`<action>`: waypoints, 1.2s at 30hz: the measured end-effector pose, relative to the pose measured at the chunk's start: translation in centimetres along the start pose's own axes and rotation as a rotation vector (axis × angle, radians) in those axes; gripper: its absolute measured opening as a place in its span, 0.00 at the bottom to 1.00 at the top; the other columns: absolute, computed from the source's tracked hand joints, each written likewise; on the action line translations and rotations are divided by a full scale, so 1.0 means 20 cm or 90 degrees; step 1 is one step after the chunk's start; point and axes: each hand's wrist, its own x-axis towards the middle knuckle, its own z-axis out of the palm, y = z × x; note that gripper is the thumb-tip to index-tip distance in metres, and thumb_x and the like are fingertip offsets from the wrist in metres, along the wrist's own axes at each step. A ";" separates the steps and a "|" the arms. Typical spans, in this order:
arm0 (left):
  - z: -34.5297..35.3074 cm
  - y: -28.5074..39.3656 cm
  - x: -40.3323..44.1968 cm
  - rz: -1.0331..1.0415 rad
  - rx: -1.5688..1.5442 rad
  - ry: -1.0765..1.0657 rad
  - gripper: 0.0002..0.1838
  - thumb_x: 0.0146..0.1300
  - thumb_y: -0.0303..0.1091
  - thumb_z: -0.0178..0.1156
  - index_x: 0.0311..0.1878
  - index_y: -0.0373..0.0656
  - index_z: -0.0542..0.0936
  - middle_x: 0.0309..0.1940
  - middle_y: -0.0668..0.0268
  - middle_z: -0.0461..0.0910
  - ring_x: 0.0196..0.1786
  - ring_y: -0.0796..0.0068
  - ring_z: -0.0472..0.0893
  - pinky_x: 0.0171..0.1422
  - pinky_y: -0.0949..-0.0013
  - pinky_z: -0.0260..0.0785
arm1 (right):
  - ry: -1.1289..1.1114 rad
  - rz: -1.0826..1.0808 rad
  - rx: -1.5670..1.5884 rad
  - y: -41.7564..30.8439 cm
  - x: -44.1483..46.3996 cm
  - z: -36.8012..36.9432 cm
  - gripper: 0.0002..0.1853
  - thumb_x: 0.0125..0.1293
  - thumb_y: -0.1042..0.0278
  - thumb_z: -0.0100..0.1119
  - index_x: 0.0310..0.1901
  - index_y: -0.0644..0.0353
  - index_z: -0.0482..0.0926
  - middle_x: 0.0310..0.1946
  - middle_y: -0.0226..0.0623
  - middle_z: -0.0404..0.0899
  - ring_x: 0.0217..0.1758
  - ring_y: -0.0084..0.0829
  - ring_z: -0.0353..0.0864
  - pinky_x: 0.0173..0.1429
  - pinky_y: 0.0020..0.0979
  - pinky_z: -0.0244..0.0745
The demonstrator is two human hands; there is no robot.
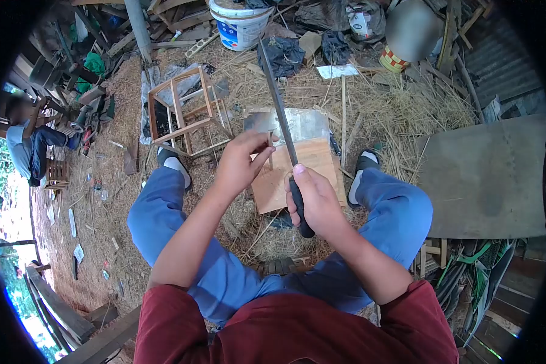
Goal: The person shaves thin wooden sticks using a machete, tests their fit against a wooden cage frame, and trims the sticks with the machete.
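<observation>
Knife (pixel 285 127), one, long narrow blade, black handle; positioned over the space between the knees, tip pointing away from the body and slightly left. Right hand (pixel 315 197), wrapped firmly round the handle, thumb resting near the base of the blade. Left hand (pixel 242 161), fingers bent, pinching a thin stick (pixel 271 161) between thumb and fingertips, just left of the blade. Blue trousers (pixel 397 206), one pair, knees spread wide. Wooden board (pixel 273 194), pale brown, lying below both hands; grey metal sheet (pixel 312 124) at its far edge. Large flat panel (pixel 485 182), dull grey-brown, to the right. Wooden frame (pixel 185 130), open-sided, on straw-strewn ground (pixel 388 112), beyond the left foot. Black plastic bag (pixel 283 57), crumpled, farther off. White bucket (pixel 239 27), blue label, beside the bag. Seated person (pixel 19 148), light blue top, dark trousers, at far left.
</observation>
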 end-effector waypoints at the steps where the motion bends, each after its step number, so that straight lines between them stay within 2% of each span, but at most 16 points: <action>1: 0.00 0.00 0.00 0.016 0.026 -0.008 0.10 0.65 0.26 0.69 0.49 0.37 0.84 0.38 0.56 0.82 0.40 0.61 0.86 0.46 0.64 0.80 | -0.006 0.000 -0.005 0.01 0.00 0.00 0.25 0.84 0.44 0.39 0.40 0.59 0.73 0.19 0.30 0.72 0.15 0.21 0.69 0.21 0.26 0.67; 6: 0.01 0.01 -0.02 0.023 0.034 -0.017 0.09 0.64 0.25 0.69 0.47 0.37 0.85 0.37 0.56 0.81 0.38 0.58 0.84 0.44 0.62 0.78 | -0.006 0.009 -0.029 0.01 -0.02 0.02 0.24 0.85 0.47 0.40 0.39 0.59 0.72 0.19 0.29 0.71 0.15 0.21 0.69 0.22 0.25 0.67; 9: 0.02 -0.02 -0.03 0.034 0.057 -0.027 0.09 0.63 0.24 0.69 0.47 0.38 0.85 0.36 0.56 0.81 0.37 0.57 0.84 0.43 0.61 0.77 | -0.025 -0.046 -0.047 0.02 -0.03 0.02 0.22 0.85 0.49 0.41 0.39 0.59 0.72 0.18 0.29 0.71 0.16 0.20 0.69 0.23 0.25 0.66; 11: 0.03 -0.03 -0.04 0.040 0.065 -0.033 0.10 0.63 0.24 0.69 0.47 0.39 0.85 0.35 0.56 0.81 0.37 0.57 0.84 0.42 0.61 0.77 | -0.017 -0.048 -0.054 0.02 -0.04 0.02 0.21 0.84 0.53 0.46 0.39 0.61 0.76 0.18 0.25 0.70 0.20 0.17 0.69 0.26 0.25 0.65; 17: 0.04 -0.03 -0.05 0.045 0.012 -0.015 0.10 0.63 0.24 0.69 0.47 0.40 0.86 0.34 0.57 0.81 0.36 0.57 0.83 0.42 0.62 0.76 | 0.007 -0.065 -0.119 0.07 -0.03 0.01 0.21 0.84 0.52 0.46 0.39 0.61 0.76 0.18 0.27 0.72 0.19 0.18 0.69 0.25 0.26 0.65; 18: 0.04 -0.02 -0.05 0.041 0.026 -0.020 0.10 0.63 0.24 0.69 0.47 0.39 0.86 0.34 0.57 0.81 0.36 0.57 0.83 0.42 0.62 0.76 | 0.008 -0.063 -0.117 0.06 -0.04 0.01 0.21 0.84 0.52 0.46 0.39 0.61 0.76 0.18 0.27 0.72 0.19 0.18 0.69 0.25 0.26 0.65; 20: 0.03 -0.01 -0.05 0.036 0.040 -0.025 0.10 0.63 0.24 0.69 0.47 0.39 0.86 0.35 0.57 0.81 0.37 0.57 0.84 0.42 0.62 0.76 | -0.027 0.020 0.018 0.02 -0.04 0.01 0.22 0.83 0.50 0.45 0.36 0.60 0.75 0.17 0.28 0.71 0.15 0.20 0.68 0.22 0.26 0.64; 22: 0.02 0.01 -0.05 0.011 0.088 -0.063 0.10 0.64 0.22 0.68 0.48 0.39 0.87 0.39 0.60 0.83 0.41 0.65 0.86 0.45 0.67 0.79 | -0.028 0.031 0.051 0.01 -0.04 0.00 0.23 0.83 0.49 0.44 0.35 0.59 0.74 0.17 0.28 0.70 0.14 0.20 0.67 0.21 0.26 0.64; 23: 0.02 0.01 -0.05 0.010 0.087 -0.062 0.10 0.64 0.22 0.68 0.48 0.39 0.87 0.39 0.60 0.83 0.41 0.65 0.86 0.45 0.67 0.79 | -0.030 0.041 0.083 0.01 -0.03 -0.01 0.23 0.83 0.49 0.43 0.34 0.59 0.73 0.16 0.28 0.69 0.13 0.21 0.66 0.20 0.26 0.64; 25: 0.02 0.02 -0.05 0.041 0.084 -0.049 0.11 0.64 0.21 0.68 0.49 0.40 0.87 0.37 0.60 0.82 0.39 0.65 0.85 0.45 0.67 0.79 | -0.026 0.042 0.073 0.01 -0.02 -0.02 0.23 0.84 0.49 0.42 0.34 0.58 0.73 0.16 0.28 0.69 0.13 0.20 0.66 0.20 0.26 0.63; 33: 0.03 0.01 -0.06 0.026 0.077 -0.054 0.11 0.64 0.20 0.67 0.50 0.39 0.87 0.38 0.60 0.82 0.41 0.65 0.86 0.46 0.67 0.79 | -0.018 0.047 0.060 0.01 -0.03 -0.01 0.24 0.84 0.49 0.42 0.33 0.57 0.72 0.16 0.27 0.68 0.14 0.19 0.65 0.21 0.24 0.63; 35: 0.03 0.01 -0.06 0.012 0.067 -0.060 0.11 0.64 0.20 0.67 0.49 0.39 0.87 0.40 0.60 0.83 0.42 0.64 0.86 0.47 0.66 0.80 | -0.021 0.031 0.037 0.02 -0.03 -0.01 0.23 0.83 0.51 0.45 0.33 0.60 0.73 0.17 0.28 0.70 0.16 0.21 0.69 0.23 0.29 0.66; 36: 0.04 0.01 -0.07 0.037 0.058 -0.038 0.10 0.63 0.22 0.68 0.47 0.38 0.86 0.37 0.58 0.82 0.40 0.60 0.85 0.45 0.64 0.78 | -0.020 0.031 0.039 0.04 -0.03 -0.01 0.23 0.83 0.51 0.45 0.33 0.60 0.73 0.17 0.28 0.70 0.16 0.21 0.69 0.23 0.29 0.66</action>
